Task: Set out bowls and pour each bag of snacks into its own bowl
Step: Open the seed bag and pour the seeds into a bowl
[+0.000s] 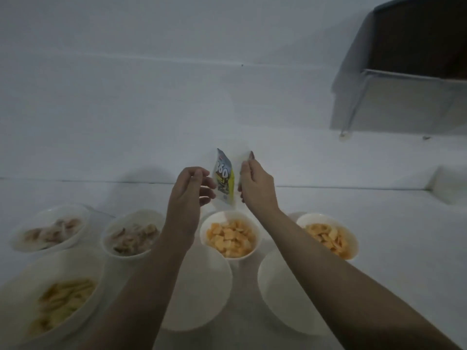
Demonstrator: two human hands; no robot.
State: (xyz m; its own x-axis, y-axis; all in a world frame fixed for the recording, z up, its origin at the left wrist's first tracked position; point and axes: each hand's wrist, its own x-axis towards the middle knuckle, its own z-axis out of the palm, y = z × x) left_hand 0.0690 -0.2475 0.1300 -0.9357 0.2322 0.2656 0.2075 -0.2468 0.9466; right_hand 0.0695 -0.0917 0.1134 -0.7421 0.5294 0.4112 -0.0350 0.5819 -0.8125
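Both hands, left [188, 190] and right [255, 185], are pinching the bag [223, 180] at 12 o'clock; light, crinkly film, probably slippery, so hold the top corners.

one head-worn wide-angle view looks forward and down, close over the table [353, 203].

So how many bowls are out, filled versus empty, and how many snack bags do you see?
Filled bowls: 5 (pale slices; brownish pieces; orange squares; orange crisps; yellow sticks)
Empty bowls: 2
Snack bags: 1, held by left hand and right hand
Total: 8
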